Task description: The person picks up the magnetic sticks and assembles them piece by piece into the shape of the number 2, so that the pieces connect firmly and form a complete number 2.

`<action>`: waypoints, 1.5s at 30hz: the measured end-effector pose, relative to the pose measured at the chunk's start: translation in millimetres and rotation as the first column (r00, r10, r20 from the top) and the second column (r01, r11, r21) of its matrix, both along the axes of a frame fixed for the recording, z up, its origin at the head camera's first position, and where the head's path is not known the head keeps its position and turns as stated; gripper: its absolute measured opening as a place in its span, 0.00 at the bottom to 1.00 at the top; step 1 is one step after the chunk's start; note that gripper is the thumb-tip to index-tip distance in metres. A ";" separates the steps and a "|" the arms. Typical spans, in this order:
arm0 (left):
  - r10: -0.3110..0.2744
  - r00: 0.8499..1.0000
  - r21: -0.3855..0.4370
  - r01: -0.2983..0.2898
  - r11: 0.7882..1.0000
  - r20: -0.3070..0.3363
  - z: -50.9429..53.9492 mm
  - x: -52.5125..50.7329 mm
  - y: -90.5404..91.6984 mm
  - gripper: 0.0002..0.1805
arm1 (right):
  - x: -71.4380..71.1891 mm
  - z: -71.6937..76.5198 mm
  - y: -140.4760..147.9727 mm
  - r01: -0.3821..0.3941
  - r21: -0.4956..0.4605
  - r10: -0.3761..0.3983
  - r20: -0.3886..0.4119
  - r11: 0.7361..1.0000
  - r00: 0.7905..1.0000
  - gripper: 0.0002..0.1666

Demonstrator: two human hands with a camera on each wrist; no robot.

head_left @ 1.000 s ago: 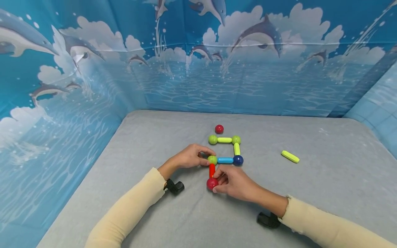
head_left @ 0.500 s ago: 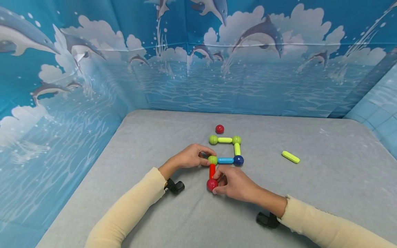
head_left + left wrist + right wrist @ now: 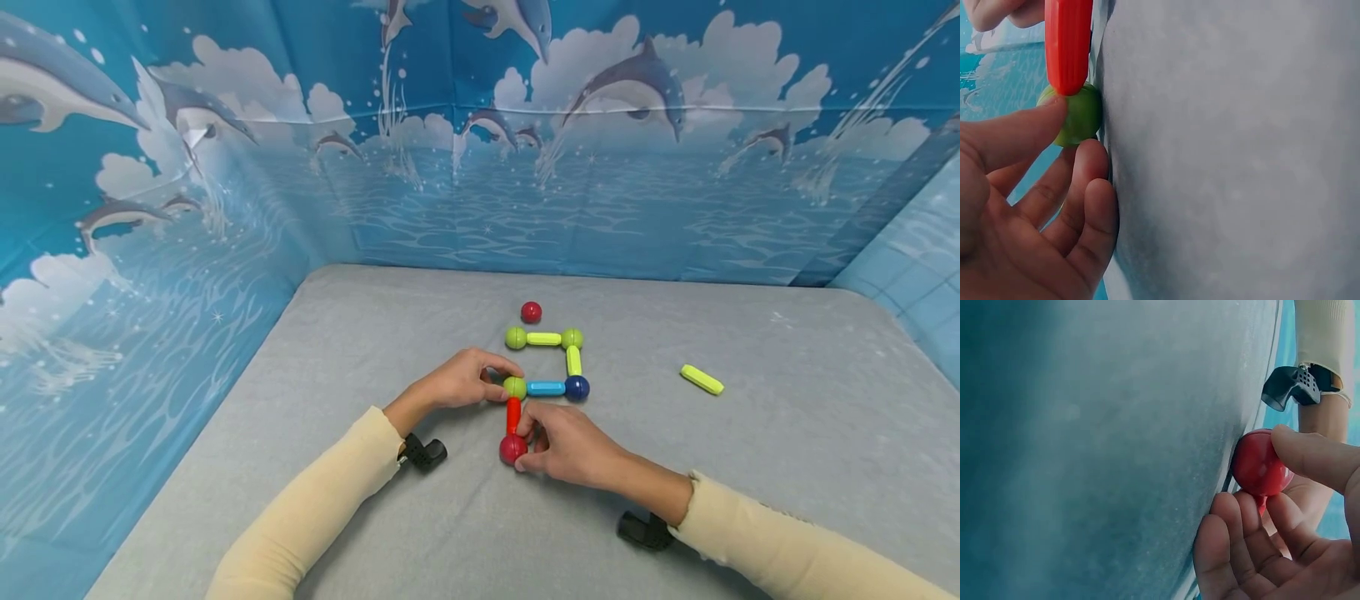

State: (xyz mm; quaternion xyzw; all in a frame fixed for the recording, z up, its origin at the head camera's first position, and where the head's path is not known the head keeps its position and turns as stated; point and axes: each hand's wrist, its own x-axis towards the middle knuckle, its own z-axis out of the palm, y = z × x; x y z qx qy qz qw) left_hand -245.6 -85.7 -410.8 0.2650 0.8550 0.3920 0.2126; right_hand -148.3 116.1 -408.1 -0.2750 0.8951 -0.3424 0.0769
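My left hand (image 3: 463, 379) pinches a green ball (image 3: 514, 387) between thumb and fingers. From that ball a blue rod (image 3: 546, 388) runs right to a dark blue ball (image 3: 577, 388), and a red rod (image 3: 513, 414) runs toward me to a red ball (image 3: 513, 450). My right hand (image 3: 572, 443) holds this red ball by thumb and fingers. In the left wrist view the red rod (image 3: 1069, 47) meets the green ball (image 3: 1082, 115). The right wrist view has the thumb on the red ball (image 3: 1262, 464), fingers around the rod's end.
Beyond the dark blue ball, a yellow-green rod (image 3: 573, 361) leads to a green ball (image 3: 572, 337), then another rod (image 3: 543, 339) and green ball (image 3: 515, 337). A loose red ball (image 3: 531, 312) lies behind, a loose yellow-green rod (image 3: 702, 379) to the right. Grey cloth covers the table (image 3: 360, 333).
The red ball and my right hand have shifted very slightly toward me. My left hand stays on the green ball, and the other pieces hold their places.
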 end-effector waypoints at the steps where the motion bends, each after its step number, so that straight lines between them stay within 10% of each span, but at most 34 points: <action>1: -0.005 1.000 0.000 0.005 1.000 -0.007 -0.5 0.3 -0.3 0.19 | -0.2 -0.1 0.8 -0.009 -0.004 0.009 0.007 1.000 1.000 0.17; 12: -0.017 0.987 -0.012 0.016 1.000 -0.157 -4.4 20.4 -28.5 0.29 | -0.5 18.7 49.4 -0.036 0.015 0.033 0.179 0.999 0.983 0.18; 23: -0.083 0.964 -0.014 0.082 0.997 -0.252 8.1 66.4 -37.5 0.18 | -3.2 35.8 135.4 0.102 0.129 -0.097 -0.043 0.986 0.994 0.17; 30: -0.130 0.939 -0.228 0.058 0.972 -0.318 10.1 86.8 -20.1 0.22 | -9.8 35.1 148.9 0.121 0.169 -0.086 -0.200 0.978 0.976 0.19; 39: -0.156 0.921 -0.360 0.018 0.933 -0.358 10.8 88.8 4.2 0.25 | -14.3 30.8 155.7 0.175 0.227 -0.118 -0.247 0.958 0.962 0.22; 45: -0.142 0.933 -0.325 0.028 0.945 -0.331 9.1 85.4 1.3 0.20 | -24.6 29.5 178.8 0.361 0.308 -0.271 -0.298 0.880 0.915 0.27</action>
